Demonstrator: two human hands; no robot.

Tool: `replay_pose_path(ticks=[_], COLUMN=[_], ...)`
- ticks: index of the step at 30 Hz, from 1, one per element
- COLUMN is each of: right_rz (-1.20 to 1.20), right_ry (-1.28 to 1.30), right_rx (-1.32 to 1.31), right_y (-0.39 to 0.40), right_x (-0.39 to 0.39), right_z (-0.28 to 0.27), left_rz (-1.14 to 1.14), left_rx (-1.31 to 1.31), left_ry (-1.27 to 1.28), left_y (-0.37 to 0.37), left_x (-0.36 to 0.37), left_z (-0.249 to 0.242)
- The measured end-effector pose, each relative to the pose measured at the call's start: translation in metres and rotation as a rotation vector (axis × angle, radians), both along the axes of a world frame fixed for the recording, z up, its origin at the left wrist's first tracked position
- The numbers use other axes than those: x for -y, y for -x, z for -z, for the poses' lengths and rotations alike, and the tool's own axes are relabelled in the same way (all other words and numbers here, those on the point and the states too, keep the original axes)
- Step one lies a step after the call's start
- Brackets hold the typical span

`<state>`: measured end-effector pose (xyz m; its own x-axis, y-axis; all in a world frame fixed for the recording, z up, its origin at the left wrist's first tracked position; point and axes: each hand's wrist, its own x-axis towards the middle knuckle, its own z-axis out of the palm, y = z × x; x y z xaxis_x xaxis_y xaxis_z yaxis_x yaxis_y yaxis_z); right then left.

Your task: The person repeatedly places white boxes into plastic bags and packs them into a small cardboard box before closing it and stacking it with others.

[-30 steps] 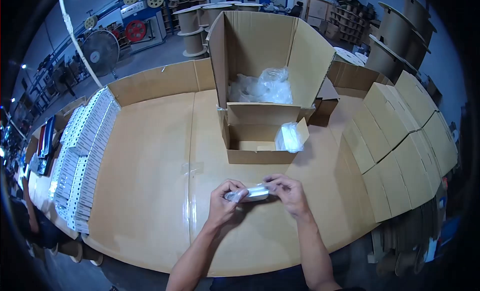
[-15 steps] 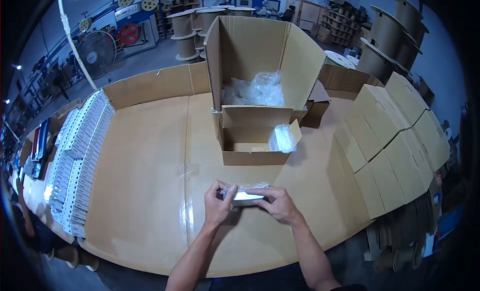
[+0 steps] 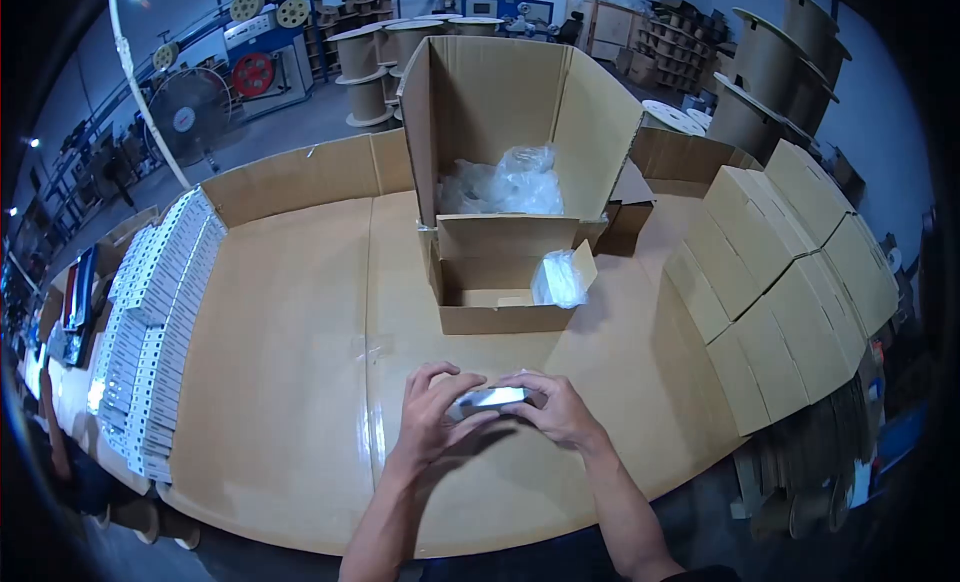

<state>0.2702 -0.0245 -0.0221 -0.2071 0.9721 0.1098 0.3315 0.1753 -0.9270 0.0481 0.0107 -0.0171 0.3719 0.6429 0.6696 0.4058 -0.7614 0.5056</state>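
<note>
Between my two hands is a small, flat, pale object in what looks like clear plastic wrap (image 3: 490, 399), tilted and held above the cardboard-covered table (image 3: 300, 382). My left hand (image 3: 432, 414) has its thumb and fingers around the left end. My right hand (image 3: 555, 409) pinches the right end. Beyond them stands a small open carton (image 3: 508, 320) with a wrapped white item (image 3: 560, 280) at its right end. Behind it, a larger open box (image 3: 500, 87) holds crumpled clear plastic bags (image 3: 510, 185).
Stacked white boxes (image 3: 165, 312) line the left edge of the table. Closed brown cartons (image 3: 770, 292) are piled on the right. At the far left edge, part of another person's arm (image 3: 55, 432) shows. Large reels (image 3: 760, 92) stand behind.
The left hand has shifted its hold, its fingers now more raised and spread. The object has tilted, its right end higher. The view has shifted slightly.
</note>
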Motion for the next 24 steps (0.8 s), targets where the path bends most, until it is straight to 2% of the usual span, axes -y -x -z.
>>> replay_pose_path(ticks=[1,4,5,9,12,13,16,18,22,24], right_rz=[-0.009,0.128,0.117,-0.066,-0.069,-0.002,0.24,0.468,0.715,0.778], right_ry=[-0.035,-0.309,-0.319,-0.411,-0.346,-0.331,-0.32,-0.353,-0.602,-0.612], right_rx=[0.047,0.172,0.163,0.441,0.446,0.376,0.138,-0.064,-0.137,-0.033], right_y=[0.0,0.007,0.008,-0.004,-0.008,-0.011,-0.017,-0.018,-0.006,-0.002], right_x=[0.001,0.006,0.008,0.004,0.005,0.006,-0.002,-0.016,-0.05,-0.065], right_z=[-0.005,-0.018,-0.029,-0.022,-0.027,-0.03,-0.039,-0.035,-0.031,-0.026], left_rz=[0.007,-0.01,-0.005,0.057,-0.005,-0.038,-0.121,-0.168,-0.183,-0.196], left_rx=[-0.04,0.067,0.092,0.063,-0.021,-0.014,0.251,0.268,0.325,0.312], left_ry=[-0.023,0.16,0.223,0.252,0.218,0.206,0.233,0.278,0.312,0.308], left_y=[-0.001,-0.002,-0.001,0.003,0.007,0.011,0.018,0.025,0.029,0.03], left_x=[-0.001,-0.004,-0.006,-0.009,-0.008,-0.009,-0.016,-0.018,-0.019,-0.017], left_z=[0.007,0.016,0.022,0.025,0.02,0.023,0.031,0.028,0.022,0.018])
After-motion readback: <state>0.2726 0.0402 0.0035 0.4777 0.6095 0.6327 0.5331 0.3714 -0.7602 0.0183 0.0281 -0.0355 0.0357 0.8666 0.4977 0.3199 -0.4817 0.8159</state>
